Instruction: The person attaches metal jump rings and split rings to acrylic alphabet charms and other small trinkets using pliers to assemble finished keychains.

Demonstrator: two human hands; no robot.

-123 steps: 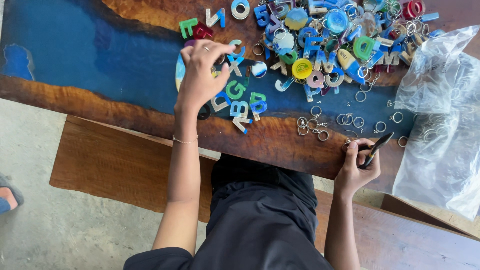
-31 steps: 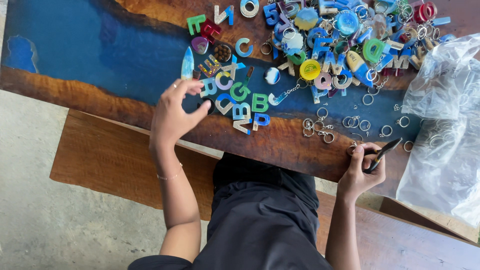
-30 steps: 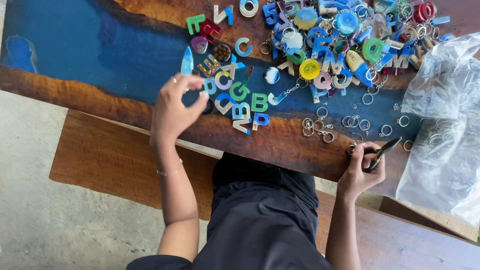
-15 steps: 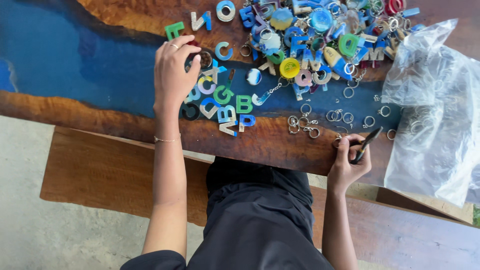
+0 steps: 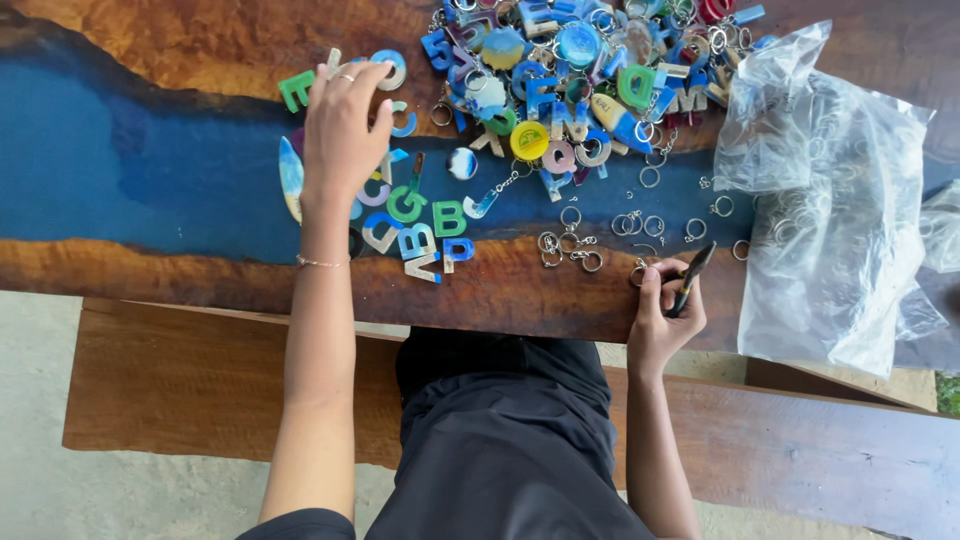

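Reaching left hand [image 5: 343, 130] over perhaps ten letters [image 5: 420, 225].

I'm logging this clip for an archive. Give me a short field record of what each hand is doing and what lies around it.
left hand: spread flat over the loose letter pieces, touching them
right hand: gripping a dark slim tool at the table edge, beside metal key rings
surface: wood table with a blue band
nearby: heap of coloured charms; clear plastic bag
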